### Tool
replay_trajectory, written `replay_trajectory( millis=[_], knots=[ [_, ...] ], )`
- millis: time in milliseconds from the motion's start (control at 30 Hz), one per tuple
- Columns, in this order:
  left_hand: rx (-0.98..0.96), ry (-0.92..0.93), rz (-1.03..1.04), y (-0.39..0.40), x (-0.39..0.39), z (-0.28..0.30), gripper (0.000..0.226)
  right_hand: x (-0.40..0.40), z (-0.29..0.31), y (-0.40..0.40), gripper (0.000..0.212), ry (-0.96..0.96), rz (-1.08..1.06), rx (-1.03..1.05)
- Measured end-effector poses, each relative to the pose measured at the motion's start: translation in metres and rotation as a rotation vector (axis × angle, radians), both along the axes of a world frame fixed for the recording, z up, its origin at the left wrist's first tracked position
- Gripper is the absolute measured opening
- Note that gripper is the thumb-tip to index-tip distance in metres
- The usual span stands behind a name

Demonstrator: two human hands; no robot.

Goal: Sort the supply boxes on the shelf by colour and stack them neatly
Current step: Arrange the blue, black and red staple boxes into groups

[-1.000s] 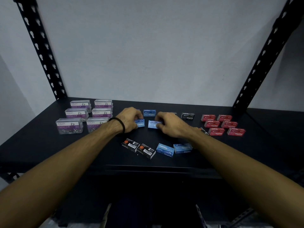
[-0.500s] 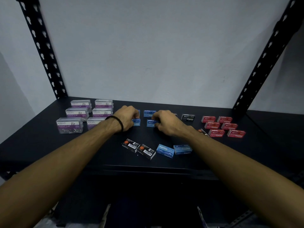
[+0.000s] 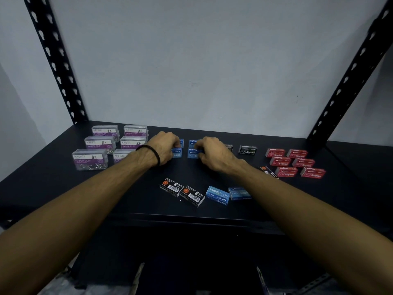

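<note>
Gripping blue boxes, left hand one, right hand one, six red boxes

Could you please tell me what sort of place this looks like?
Probably a storeroom or stationery supply area: a black metal shelf with slotted uprights against a bare wall, holding paper clip boxes and red staple boxes.

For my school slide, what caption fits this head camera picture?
Two hands line up blue staple boxes on a black shelf.

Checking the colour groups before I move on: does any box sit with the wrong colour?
Yes. A black box lies askew against the red boxes, partly hidden by the right forearm, apart from the other black ones.
</note>
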State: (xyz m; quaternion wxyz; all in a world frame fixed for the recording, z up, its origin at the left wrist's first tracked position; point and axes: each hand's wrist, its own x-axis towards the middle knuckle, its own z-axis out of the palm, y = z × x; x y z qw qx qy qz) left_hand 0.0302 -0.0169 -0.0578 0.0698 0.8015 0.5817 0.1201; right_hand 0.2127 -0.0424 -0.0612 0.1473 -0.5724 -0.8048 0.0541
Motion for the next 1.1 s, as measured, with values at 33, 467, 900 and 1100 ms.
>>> replay_trajectory(
  millis=[33, 467, 900, 1100],
  knots=[
    [0.0, 0.003, -0.003, 0.0, 0.0, 0.0, 0.035, 0.0, 0.0, 0.0, 0.026, 0.001, -0.001, -0.002],
    [0.04, 0.035, -0.042, -0.001, -0.004, 0.006, 0.042, 0.008, 0.005, -0.006, 0.034, -0.025, -0.039, 0.019],
    [0.232, -0.068, -0.193, -0.027, 0.031, 0.026, 0.038, 0.061, 0.038, -0.042, 0.021, 0.033, -0.149, 0.081],
    [0.166, -0.185, -0.29, -0.05, 0.074, 0.024, 0.03, 0.099, 0.045, -0.069, 0.021, 0.039, -0.242, 0.112]
  ],
)
